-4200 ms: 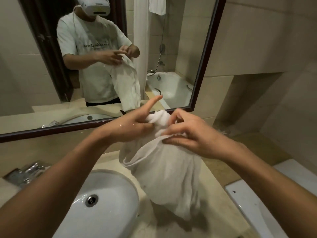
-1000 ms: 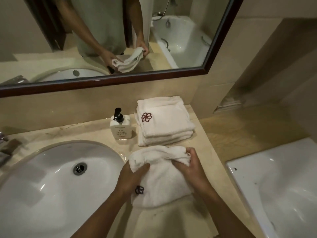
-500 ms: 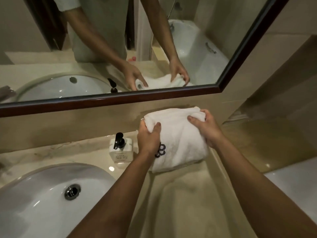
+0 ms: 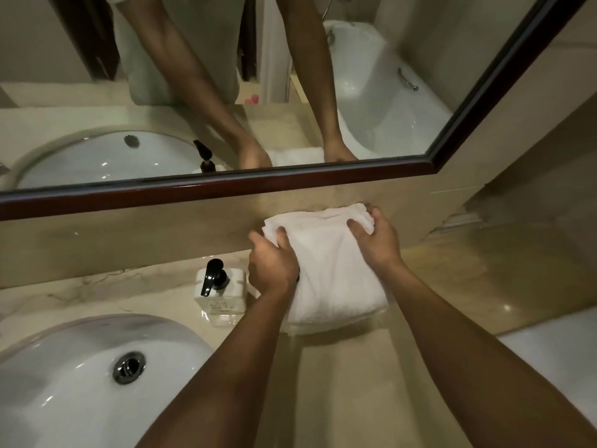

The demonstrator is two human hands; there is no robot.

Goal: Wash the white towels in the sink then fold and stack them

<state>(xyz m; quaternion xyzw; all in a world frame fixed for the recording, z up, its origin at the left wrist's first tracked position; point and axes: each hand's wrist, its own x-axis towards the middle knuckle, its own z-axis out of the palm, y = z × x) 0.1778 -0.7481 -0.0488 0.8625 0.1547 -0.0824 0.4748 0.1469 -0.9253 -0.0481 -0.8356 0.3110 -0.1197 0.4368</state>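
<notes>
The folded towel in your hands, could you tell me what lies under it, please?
Under the folded towel, white towel edges show at the near side on the counter. How many lie there is covered by it and the hands.

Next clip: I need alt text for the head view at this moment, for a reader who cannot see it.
Two bare hands, left hand and right hand, grip a folded white towel at the back of a beige counter, on top of other folded towels. A soap dispenser stands left of it, a white sink nearer left, a mirror above.
</notes>
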